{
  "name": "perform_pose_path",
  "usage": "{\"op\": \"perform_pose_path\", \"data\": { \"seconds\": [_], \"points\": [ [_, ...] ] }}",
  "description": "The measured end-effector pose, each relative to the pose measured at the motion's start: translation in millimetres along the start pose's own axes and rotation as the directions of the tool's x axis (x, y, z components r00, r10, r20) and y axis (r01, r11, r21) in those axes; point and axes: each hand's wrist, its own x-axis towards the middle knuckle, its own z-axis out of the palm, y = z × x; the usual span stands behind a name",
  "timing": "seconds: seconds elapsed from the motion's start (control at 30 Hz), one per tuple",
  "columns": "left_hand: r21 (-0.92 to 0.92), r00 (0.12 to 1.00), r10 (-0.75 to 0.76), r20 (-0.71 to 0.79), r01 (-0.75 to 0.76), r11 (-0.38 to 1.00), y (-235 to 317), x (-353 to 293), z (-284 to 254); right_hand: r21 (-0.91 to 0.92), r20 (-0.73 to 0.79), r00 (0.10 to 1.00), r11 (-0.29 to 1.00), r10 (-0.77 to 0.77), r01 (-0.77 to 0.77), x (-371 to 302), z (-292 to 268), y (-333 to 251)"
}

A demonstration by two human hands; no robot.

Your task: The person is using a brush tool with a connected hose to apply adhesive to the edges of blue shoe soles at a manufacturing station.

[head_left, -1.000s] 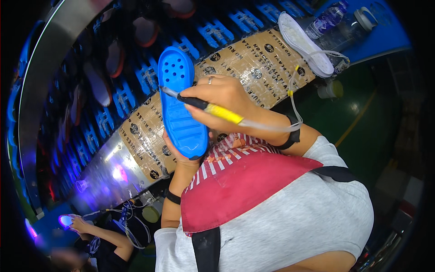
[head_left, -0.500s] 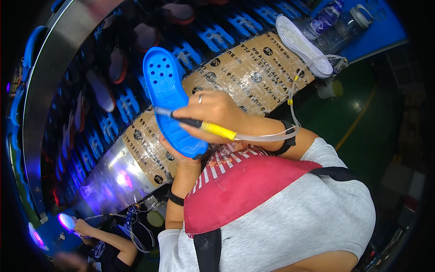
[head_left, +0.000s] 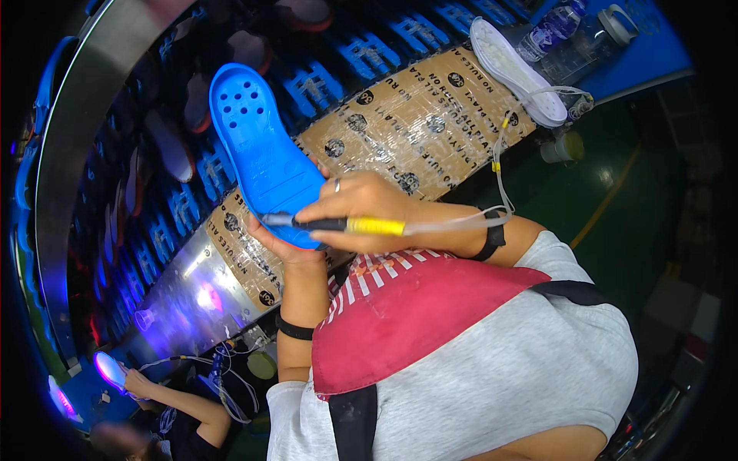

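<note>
A blue shoe sole [head_left: 265,157], with several round holes in its forefoot, is held up with its toe pointing away from me. My left hand [head_left: 280,246] is closed round its heel end from below, with part of the fingers hidden behind it. My right hand [head_left: 365,201] grips a tube-fed brush [head_left: 327,224] with a black grip and yellow wrapping. The brush tip lies at the heel area of the sole; whether it touches cannot be told. A clear tube [head_left: 453,223] runs from the brush past my right wrist.
Beyond my hands is a cardboard-covered bench [head_left: 377,146]. A white sole [head_left: 519,73], a bottle [head_left: 553,31] and a clear jug [head_left: 596,46] stand at far right. Behind runs a rack [head_left: 369,58] with blue holders and soles. At lower left, a co-worker's arm [head_left: 177,399] holds a lit sole.
The blue sole has shifted left and turned its upper face more toward me. The brush tip has gone from the sole's middle down to its heel area.
</note>
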Motion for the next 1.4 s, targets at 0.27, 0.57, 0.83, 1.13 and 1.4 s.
{"op": "perform_pose_path", "data": {
  "seconds": [0.27,0.57,0.83,1.13,1.4],
  "points": [
    [0.04,0.972,0.103,0.209,-0.114,0.993,20.5,7.4,0.6,0.245,0.056,0.998,0.969,0.003,-0.016,-1.2,-9.7,-7.7],
    [0.03,0.963,0.081,0.259,-0.092,0.995,30.7,5.3,2.3,0.223,0.176,0.984,0.975,-0.016,-0.024,-5.1,-9.7,-16.7],
    [0.113,0.968,0.163,0.193,-0.187,0.976,41.2,2.4,7.2,0.027,0.076,0.995,0.997,-0.07,0.068,-15.8,-5.3,-4.6],
    [0.138,0.968,0.038,0.248,-0.074,0.988,48.5,-2.2,9.1,0.382,0.28,0.959,0.912,0.041,-0.151,-7.1,-19.8,-14.2],
    [0.138,0.907,-0.17,0.385,0.126,0.982,57.9,2.2,12.3,0.026,0.144,0.986,0.997,-0.081,0.078,-13.8,-21.8,-17.6]
  ]
}}
